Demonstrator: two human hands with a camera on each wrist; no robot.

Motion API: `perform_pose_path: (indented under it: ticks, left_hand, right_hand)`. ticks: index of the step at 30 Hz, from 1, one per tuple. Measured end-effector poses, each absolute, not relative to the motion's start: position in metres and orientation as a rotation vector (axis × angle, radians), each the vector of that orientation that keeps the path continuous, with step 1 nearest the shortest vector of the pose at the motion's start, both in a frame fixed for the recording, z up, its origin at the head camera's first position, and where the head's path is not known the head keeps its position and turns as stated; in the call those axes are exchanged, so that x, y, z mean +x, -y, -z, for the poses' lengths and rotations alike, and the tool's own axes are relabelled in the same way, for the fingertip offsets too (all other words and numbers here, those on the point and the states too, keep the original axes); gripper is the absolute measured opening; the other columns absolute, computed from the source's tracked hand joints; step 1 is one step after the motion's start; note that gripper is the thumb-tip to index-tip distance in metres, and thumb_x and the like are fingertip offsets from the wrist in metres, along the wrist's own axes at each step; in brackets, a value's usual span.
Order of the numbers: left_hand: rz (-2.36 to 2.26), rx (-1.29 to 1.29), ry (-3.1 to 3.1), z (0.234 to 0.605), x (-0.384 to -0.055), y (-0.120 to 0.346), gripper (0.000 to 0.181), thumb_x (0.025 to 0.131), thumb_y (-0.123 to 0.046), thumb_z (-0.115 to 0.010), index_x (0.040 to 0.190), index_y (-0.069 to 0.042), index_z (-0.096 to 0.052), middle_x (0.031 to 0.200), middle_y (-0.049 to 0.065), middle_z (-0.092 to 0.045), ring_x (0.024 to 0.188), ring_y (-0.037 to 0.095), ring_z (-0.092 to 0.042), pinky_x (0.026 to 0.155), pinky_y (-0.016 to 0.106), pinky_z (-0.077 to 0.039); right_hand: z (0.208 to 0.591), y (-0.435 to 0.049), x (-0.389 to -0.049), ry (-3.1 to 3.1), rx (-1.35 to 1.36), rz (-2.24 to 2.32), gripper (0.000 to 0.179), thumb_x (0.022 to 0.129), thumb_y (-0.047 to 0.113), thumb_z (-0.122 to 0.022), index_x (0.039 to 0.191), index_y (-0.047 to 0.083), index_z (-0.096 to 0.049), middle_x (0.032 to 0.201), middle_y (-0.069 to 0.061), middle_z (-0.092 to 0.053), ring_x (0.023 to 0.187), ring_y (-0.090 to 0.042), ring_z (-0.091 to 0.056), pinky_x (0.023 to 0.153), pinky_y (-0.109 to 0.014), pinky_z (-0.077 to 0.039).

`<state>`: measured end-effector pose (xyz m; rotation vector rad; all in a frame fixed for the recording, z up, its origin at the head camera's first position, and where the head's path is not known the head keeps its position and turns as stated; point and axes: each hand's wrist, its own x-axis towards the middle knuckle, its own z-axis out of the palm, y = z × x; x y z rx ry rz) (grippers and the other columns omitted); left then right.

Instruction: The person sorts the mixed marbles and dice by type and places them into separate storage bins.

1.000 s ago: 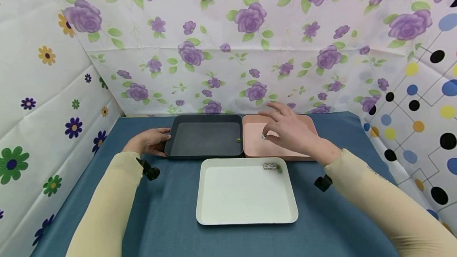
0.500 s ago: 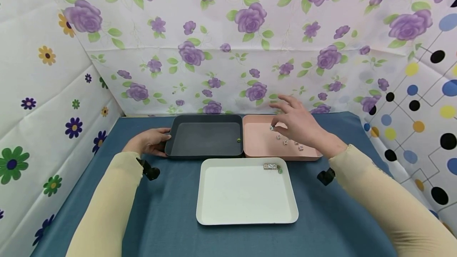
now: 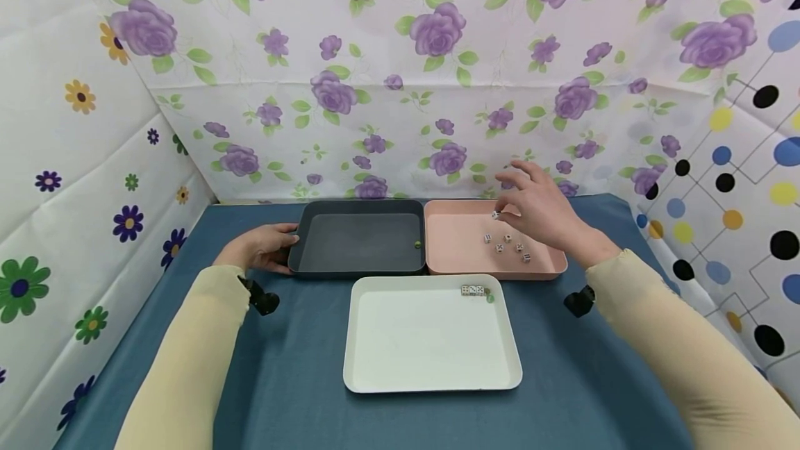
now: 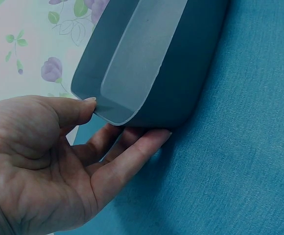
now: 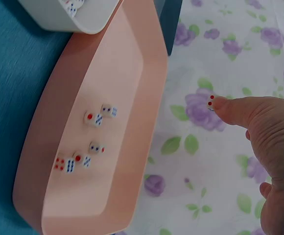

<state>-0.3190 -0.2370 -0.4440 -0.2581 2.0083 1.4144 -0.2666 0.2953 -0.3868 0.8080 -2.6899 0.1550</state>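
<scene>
My right hand (image 3: 539, 203) is raised over the pink tray (image 3: 455, 245), pinching a small white die (image 5: 211, 101) with red dots at the thumb tip. Several dice lie scattered on that tray's floor, among them a die (image 5: 93, 118) with a large red dot. At the left end of the dark grey tray (image 3: 356, 242), my left hand (image 3: 265, 246) grips the corner, thumb on the rim and fingers against the outer wall. A small green bead (image 3: 417, 245) sits near this tray's right side.
In front stands a white tray (image 3: 425, 346), with a short row of dice (image 3: 473, 290) and green beads (image 3: 490, 298) at its back right corner. The two rear trays stand side by side on blue cloth (image 3: 300, 380). A flowered sheet (image 3: 387, 40) hangs behind.
My right hand has moved right and slightly up with the die, uncovering the dice on the pink tray's floor. My left hand stays at the grey tray.
</scene>
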Motion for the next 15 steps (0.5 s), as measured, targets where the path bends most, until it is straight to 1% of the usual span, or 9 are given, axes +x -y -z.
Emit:
perform_pose_path:
  ticks: [4,9,15]
  left_hand:
    - [-1.416,-0.257,-2.005,0.444,-0.319,0.237,0.059,0.114,-0.018,-0.036,0.167,-0.02,-0.01,0.159,0.028,-0.031,0.135,0.045,-0.048,0.09,0.055,-0.056]
    - [-1.42,-0.263,-1.996,0.445,-0.32,0.237,0.06,0.114,-0.018,-0.036,0.167,-0.02,-0.01,0.16,0.028,-0.029,0.135,0.045,-0.048,0.09,0.055,-0.057]
    - [-1.402,-0.26,-2.017,0.445,-0.319,0.237,0.058,0.114,-0.018,-0.036,0.167,-0.02,-0.011,0.159,0.028,-0.031,0.131,0.043,-0.052,0.088,0.054,-0.057]
  right_hand:
    - [0.391,-0.302,-0.268,2.739,0.752,-0.148,0.008,0.085,0.02,-0.087,0.088,0.019,-0.08,0.147,-0.016,-0.052,0.151,-0.04,-0.021,0.116,-0.067,-0.022]
    - [0.399,-0.309,-0.27,2.794,0.703,-0.126,0.008,0.086,0.021,-0.087,0.087,0.021,-0.079,0.148,-0.014,-0.052,0.15,-0.042,-0.021,0.117,-0.067,-0.019]
    - [0.414,-0.316,-0.27,2.848,0.665,-0.102,0.009,0.085,0.021,-0.087,0.086,0.021,-0.078,0.148,-0.017,-0.052,0.15,-0.043,-0.02,0.117,-0.067,-0.018]
